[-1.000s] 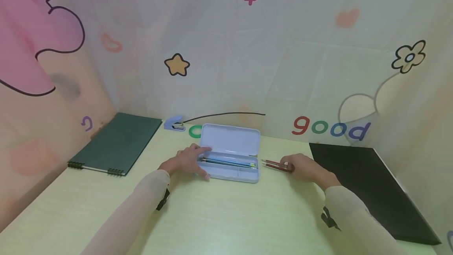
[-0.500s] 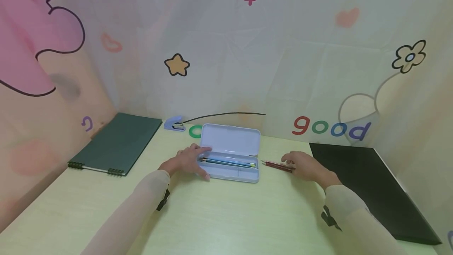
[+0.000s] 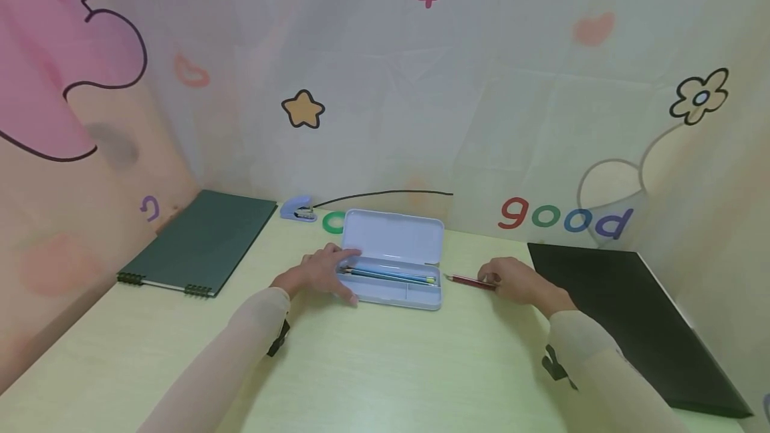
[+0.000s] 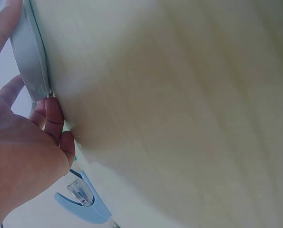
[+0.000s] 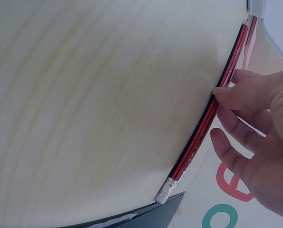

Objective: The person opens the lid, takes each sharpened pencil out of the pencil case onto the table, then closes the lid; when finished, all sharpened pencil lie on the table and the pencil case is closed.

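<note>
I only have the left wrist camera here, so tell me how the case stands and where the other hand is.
Observer: The pencil case stands open, lid up, with blue pencils lying inside. The left hand rests on its left end.
Operator: Report the other hand.
Observer: The right hand is right of the case, one of its fingers touching a red-and-black pencil.
Operator: Give me that pencil's lie.
Observer: It lies flat on the table, point toward the case, eraser end toward the black folder.
</note>
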Demonstrator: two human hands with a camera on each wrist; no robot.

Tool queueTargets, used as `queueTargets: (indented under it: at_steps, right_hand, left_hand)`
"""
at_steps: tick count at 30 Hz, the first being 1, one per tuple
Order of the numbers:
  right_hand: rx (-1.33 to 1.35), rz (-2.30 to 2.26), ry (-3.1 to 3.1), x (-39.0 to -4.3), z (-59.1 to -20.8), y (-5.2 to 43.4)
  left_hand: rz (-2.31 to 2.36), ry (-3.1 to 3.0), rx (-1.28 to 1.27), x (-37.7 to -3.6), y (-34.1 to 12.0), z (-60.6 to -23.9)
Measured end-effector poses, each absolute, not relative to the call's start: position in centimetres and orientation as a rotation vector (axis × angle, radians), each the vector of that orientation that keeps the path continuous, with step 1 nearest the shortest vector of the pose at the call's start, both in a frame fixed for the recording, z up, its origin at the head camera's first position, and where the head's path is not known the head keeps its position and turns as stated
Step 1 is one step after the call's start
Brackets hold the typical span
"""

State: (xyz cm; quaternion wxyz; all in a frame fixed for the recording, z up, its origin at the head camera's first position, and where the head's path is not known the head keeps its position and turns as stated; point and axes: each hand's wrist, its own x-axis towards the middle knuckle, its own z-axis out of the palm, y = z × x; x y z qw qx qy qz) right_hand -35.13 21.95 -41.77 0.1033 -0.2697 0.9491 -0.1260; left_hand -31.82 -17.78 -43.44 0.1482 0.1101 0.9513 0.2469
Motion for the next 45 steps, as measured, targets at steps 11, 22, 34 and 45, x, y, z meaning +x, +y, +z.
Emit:
queueTargets:
  at_steps: [11,22,34,45]
  right_hand:
    - [-0.771,-0.37,2.824,-35.2,-41.8,22.0]
    - [-0.73,-0.412,2.824,-35.3,-41.2,21.3]
    - [-0.777,-0.578,2.777,-35.1,-39.3,18.4]
    - [-0.764,-0.741,2.685,-34.7,-38.6,13.1]
  left_hand:
    - [0.699,2.731,0.33,-31.7,-17.6,-43.4]
    - [0.703,2.74,0.308,-31.9,-17.7,-43.6]
    - [0.711,2.747,0.318,-31.8,-17.7,-43.5]
    - [0.722,2.74,0.294,-31.8,-17.7,-43.7]
